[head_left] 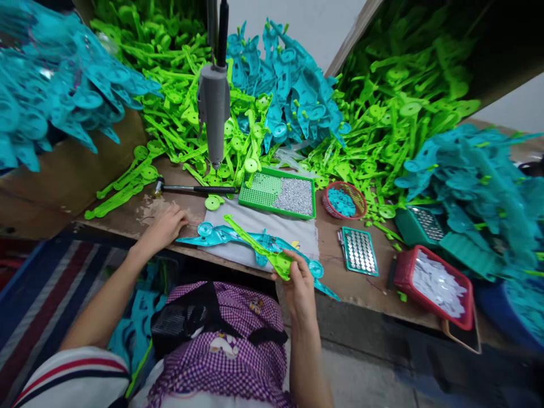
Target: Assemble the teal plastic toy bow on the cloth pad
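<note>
My right hand (pixel 298 280) pinches the wide end of a long bright-green plastic part (pixel 246 235). That part slants across a long turquoise plastic part (pixel 221 233) with a round disc at each side, lying along the table's front edge on a light grey cloth (pixel 304 232). On the brown tabletop, my left hand (pixel 168 225) rests just beyond the turquoise part's left end. Its fingers are loosely bent and appear to hold nothing. Behind the cloth sits a green perforated tray (pixel 260 190), its right half covered with small silvery pieces. A hammer (pixel 199 188) lies left of the tray.
A grey power screwdriver (pixel 215 113) hangs above the table. Heaps of green parts (pixel 178 107) and turquoise parts (pixel 293 85) rise behind. To the right are a red basket (pixel 346 199), a tray of round metal cells (pixel 360 251) and a red bin of white strips (pixel 437 286).
</note>
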{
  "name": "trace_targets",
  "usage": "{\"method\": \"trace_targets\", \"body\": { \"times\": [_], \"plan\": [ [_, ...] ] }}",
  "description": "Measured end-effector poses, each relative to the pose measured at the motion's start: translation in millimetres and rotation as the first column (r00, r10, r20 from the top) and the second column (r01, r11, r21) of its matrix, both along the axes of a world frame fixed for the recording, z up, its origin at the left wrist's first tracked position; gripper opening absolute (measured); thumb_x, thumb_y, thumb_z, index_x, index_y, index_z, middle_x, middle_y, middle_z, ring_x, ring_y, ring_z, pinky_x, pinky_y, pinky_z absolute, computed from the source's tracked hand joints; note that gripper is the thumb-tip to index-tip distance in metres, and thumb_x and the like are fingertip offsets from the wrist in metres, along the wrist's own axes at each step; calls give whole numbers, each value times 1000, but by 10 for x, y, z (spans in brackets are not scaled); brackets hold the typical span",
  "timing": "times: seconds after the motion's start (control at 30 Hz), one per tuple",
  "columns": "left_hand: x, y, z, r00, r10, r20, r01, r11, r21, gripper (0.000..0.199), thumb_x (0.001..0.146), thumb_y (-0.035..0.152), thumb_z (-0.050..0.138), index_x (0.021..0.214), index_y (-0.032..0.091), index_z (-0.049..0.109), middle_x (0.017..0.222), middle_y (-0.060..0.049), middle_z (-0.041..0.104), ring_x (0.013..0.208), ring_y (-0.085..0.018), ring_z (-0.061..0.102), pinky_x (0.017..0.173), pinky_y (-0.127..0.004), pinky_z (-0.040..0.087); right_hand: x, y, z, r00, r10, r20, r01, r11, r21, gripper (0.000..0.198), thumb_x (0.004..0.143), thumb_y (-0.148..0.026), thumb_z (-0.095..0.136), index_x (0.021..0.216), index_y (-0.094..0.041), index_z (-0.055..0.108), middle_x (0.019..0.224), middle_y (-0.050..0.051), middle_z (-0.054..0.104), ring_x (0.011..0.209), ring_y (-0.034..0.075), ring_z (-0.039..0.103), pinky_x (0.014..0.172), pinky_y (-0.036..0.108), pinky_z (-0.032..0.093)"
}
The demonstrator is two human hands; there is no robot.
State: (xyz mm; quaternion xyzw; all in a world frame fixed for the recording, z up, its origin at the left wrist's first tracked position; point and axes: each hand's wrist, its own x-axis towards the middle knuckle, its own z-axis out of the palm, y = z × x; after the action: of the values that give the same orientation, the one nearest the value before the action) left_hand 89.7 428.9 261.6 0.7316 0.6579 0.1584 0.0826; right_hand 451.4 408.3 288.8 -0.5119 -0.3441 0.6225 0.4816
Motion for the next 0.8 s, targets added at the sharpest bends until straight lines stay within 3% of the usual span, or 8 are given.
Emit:
{"method": "trace_targets", "body": {
  "times": [0.2,0.3,0.4,0.47,0.53,0.63,0.73,0.8],
  "plan": [
    [232,-267,388,979,31,203,-50,995,90,24,95,35,44,97,19,61,84,-6,64,76,-20,60,72,-31,47,-46,-13,37,999,39,33,-40,999,17,45,75,-58,70,104,-24,65,95,4,67,68,15,64,56,29,55],
    [349,-578,582,945,-112,306,115,993,10,25,89,46,59,91,22,65,77,-1,63,68,-15,59,66,-25,45,-169,40,59,991,129,41,-132,989,69,48,75,-60,69,107,-25,65,104,6,67,76,18,67,65,33,57],
    [421,-851,552,898,-180,401,245,962,-118,34,94,45,50,74,23,65,71,0,60,64,-13,58,61,-23,43,-382,130,84,952,295,85,-304,944,130,44,76,-56,70,107,-26,65,102,4,68,80,17,67,76,33,56],
    [459,-973,421,909,-66,412,143,977,-160,45,98,43,39,66,22,63,67,-1,57,60,-13,56,59,-23,42,-544,187,108,903,405,146,-426,889,167,39,78,-53,69,106,-26,65,102,3,68,80,16,66,78,32,54],
    [500,-1036,260,911,138,388,-88,986,-144,45,97,44,40,66,21,63,64,-1,56,59,-14,56,60,-24,42,-693,225,136,841,491,227,-534,820,205,34,82,-51,65,104,-25,65,100,3,68,78,15,64,76,30,53],
    [565,-1021,55,794,418,440,-417,903,-107,29,90,46,52,93,22,68,66,1,60,60,-15,57,63,-25,44,-867,258,169,736,579,350,-670,700,249,28,89,-45,58,104,-23,64,97,3,68,77,14,62,74,28,51],
    [628,-918,-60,653,512,559,-539,832,-133,44,87,45,58,123,20,60,70,2,65,53,-13,54,58,-25,44,-997,321,187,627,634,453,-772,583,253,26,93,-40,52,108,-23,64,94,3,70,77,14,63,72,28,50],
    [668,-849,-94,603,506,616,-551,823,-137,42,87,45,57,120,19,62,75,0,68,53,-13,54,58,-25,44,-1072,395,198,553,644,529,-824,516,233,26,95,-38,50,110,-23,64,88,2,70,75,15,63,71,28,50]
  ]
}}
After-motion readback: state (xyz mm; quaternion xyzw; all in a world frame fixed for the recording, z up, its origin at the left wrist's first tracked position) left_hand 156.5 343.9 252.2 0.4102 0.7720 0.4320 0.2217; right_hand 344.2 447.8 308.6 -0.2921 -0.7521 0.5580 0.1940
